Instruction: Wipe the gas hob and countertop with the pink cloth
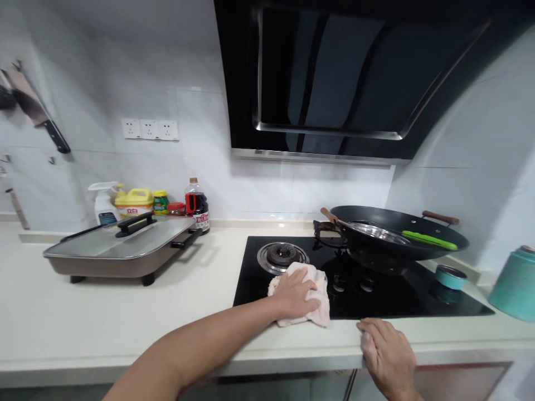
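Bare left arm crosses the front edge of the pale surface, reaching from the lower left towards the stove. Well left of the stove, a knife hangs up high, presumably to keep its blade off the surface. Nearer the stove's left side, a lidded pan stands on short feet, which probably hold its base clear. Farther back, left of the stove, a spray bottle, a yellow jug and a sauce bottle line up, perhaps to save working room.

On the stove's front left, by the left burner, a pink cloth lies rumpled over the glass edge. Left hand lies flat on it, fingers spread, likely to press evenly. Just in front of the stove, right hand rests at the surface's edge, seemingly as a brace; its fingers are bent and close together, but I cannot tell whether they grip anything.

On the stove's right part, a wok holds a metal dish and a green utensil, maybe stacked for compactness. At the stove's right end stands a blue tin; beyond it, a teal canister.
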`<state>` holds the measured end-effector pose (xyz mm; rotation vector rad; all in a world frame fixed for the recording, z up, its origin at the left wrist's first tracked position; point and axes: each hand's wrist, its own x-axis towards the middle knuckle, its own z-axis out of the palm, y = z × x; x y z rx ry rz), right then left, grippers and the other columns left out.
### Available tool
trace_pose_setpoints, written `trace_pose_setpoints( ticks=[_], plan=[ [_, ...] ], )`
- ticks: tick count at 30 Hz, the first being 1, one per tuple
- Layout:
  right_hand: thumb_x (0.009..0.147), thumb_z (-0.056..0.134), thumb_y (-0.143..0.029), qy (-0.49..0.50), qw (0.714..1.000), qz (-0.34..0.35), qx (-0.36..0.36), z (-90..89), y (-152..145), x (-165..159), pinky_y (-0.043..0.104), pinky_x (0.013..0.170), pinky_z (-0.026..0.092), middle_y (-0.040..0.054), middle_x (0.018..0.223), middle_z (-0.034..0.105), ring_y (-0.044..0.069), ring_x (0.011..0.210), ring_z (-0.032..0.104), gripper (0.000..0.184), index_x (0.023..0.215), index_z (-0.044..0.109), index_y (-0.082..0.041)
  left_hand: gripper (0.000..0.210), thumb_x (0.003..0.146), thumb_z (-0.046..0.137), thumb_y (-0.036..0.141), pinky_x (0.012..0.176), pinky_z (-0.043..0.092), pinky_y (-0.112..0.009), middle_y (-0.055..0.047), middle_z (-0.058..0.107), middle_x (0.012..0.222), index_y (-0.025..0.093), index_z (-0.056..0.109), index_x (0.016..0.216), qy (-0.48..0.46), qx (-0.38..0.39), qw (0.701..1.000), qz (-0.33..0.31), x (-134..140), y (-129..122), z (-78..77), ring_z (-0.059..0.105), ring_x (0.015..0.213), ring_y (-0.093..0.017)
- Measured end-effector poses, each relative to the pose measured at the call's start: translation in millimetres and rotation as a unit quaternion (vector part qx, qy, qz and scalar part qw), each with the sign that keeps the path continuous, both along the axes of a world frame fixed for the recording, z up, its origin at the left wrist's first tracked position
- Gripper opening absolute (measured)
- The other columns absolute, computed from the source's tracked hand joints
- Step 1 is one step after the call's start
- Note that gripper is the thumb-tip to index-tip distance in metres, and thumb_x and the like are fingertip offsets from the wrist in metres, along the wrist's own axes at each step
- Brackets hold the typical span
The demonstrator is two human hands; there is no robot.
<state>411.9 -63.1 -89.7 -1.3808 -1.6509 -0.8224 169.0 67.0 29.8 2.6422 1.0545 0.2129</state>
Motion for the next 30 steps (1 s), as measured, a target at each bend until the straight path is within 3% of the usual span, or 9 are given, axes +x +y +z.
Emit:
trace_pose_setpoints(
  ticks=[3,8,13,18,23,30],
  plan=[
    [0.101,0.044,-0.023,0.0,1.0,0.002,0.013,1.5,0.6,-0.8,0.036,0.076,0.04,0.0037,0.097,0.073,0.02,0.09,0.064,0.024,0.098,0.068,-0.024,0.053,0.097,0.048,0.053,0.128,0.014,-0.06,-0.008,0.016,0.176,0.028,0.057,0.142,-0.017,0.025,0.999,0.036,36.0,17.2,-7.6,0.013,0.162,-0.033],
    [0.1,0.046,-0.019,-0.014,1.0,0.01,0.023,1.4,2.8,2.3,0.035,0.077,0.04,0.003,0.097,0.073,0.019,0.09,0.063,0.021,0.1,0.067,-0.023,0.065,0.101,0.039,0.048,0.127,0.016,-0.059,-0.012,0.021,0.174,0.026,0.035,0.162,-0.025,0.037,0.996,0.072,88.1,57.4,-13.0,0.015,0.161,-0.035],
    [0.099,0.045,-0.017,-0.021,0.999,0.023,0.035,0.9,3.0,2.9,0.035,0.077,0.038,0.0037,0.097,0.072,0.018,0.091,0.062,0.022,0.102,0.066,-0.022,0.059,0.098,0.043,0.047,0.123,0.012,-0.069,-0.008,0.03,0.171,0.032,0.05,0.154,-0.018,0.039,0.996,0.083,126.6,102.7,-9.6,0.016,0.158,-0.043],
    [0.099,0.041,-0.015,0.013,0.998,0.031,0.049,7.8,1.4,-5.0,0.035,0.076,0.038,0.0048,0.095,0.071,0.018,0.087,0.061,0.026,0.099,0.067,-0.021,0.059,0.095,0.046,0.054,0.123,0.011,-0.069,-0.003,0.025,0.173,0.04,0.052,0.152,0.004,0.039,0.997,0.068,149.5,132.8,-6.5,0.015,0.158,-0.042],
    [0.098,0.044,-0.014,0.023,0.998,0.031,0.046,11.5,0.4,-7.4,0.035,0.076,0.038,0.0052,0.095,0.071,0.019,0.087,0.06,0.024,0.099,0.067,-0.02,0.057,0.099,0.036,0.051,0.125,0.014,-0.063,-0.004,0.025,0.174,0.033,0.054,0.151,0.032,0.05,0.997,0.052,141.6,124.2,-5.2,0.022,0.157,-0.036],
    [0.099,0.045,-0.017,0.015,0.999,0.007,0.029,10.8,-1.0,-6.3,0.036,0.075,0.037,0.005,0.095,0.071,0.02,0.088,0.06,0.023,0.097,0.068,-0.02,0.058,0.102,0.027,0.053,0.125,0.022,-0.056,0.0,0.025,0.174,0.037,0.051,0.152,0.053,0.062,0.996,0.031,91.6,70.2,-0.7,0.027,0.156,-0.032]
  ],
)
